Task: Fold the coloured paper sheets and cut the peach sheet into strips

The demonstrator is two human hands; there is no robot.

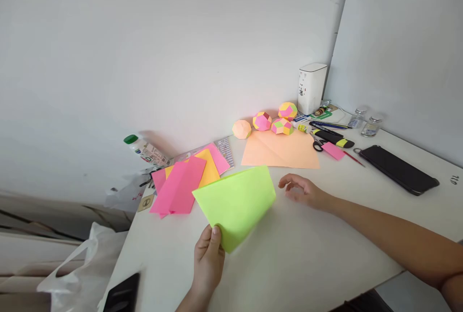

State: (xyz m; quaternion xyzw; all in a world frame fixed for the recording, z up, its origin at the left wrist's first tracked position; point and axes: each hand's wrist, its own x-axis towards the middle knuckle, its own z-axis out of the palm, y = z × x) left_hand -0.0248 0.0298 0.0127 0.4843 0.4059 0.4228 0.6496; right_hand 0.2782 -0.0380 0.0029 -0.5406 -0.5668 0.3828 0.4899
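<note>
My left hand (210,256) pinches a folded sheet of bright green paper (237,203) at its lower left edge, thumb on top. The paper is tilted above the white table. To the right of the paper, and apart from it, my right hand (302,191) has its fingers loosely curved and spread, with nothing between them. Pink paper sheets (186,186) and a yellow-orange sheet (210,169) overlap in a pile to the left. Behind the green paper lies a creased peach sheet (280,150).
Several faceted paper balls (262,121) stand along the wall near a white container (311,89). Scissors (318,144), a glue stick (303,128), pens and a black case (399,169) lie to the right. Glass jars (372,125) stand behind. A green-capped bottle (146,151) is at left.
</note>
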